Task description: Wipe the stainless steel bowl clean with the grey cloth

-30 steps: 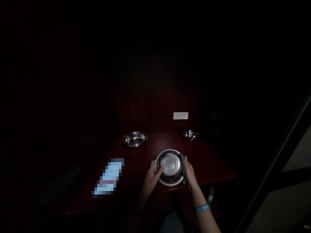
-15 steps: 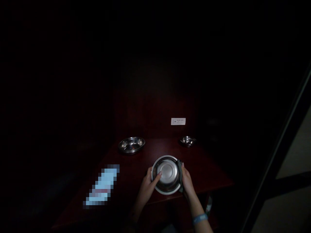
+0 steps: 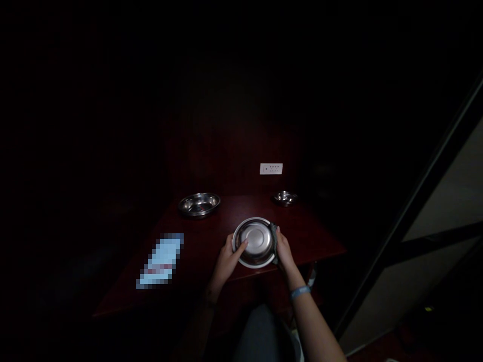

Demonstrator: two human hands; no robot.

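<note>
The bowl (image 3: 257, 242) is between the left hand (image 3: 228, 257), pinching its side, and right hand (image 3: 284, 251), clasping cloth (image 3: 274, 242) against it, at a table (image 3: 241, 208) before a dark wall (image 3: 219, 166).

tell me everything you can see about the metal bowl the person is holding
The metal bowl is round and silvery, looking like polished steel, with a pale rim, a darker reflective wall and a brighter circular base marked by a ring. Its round face is tilted toward the camera; whether that is the inside or underside is hard to tell. The left hand grips its left side, thumb over the face; the right hand holds a dark cloth against its right edge.
</note>
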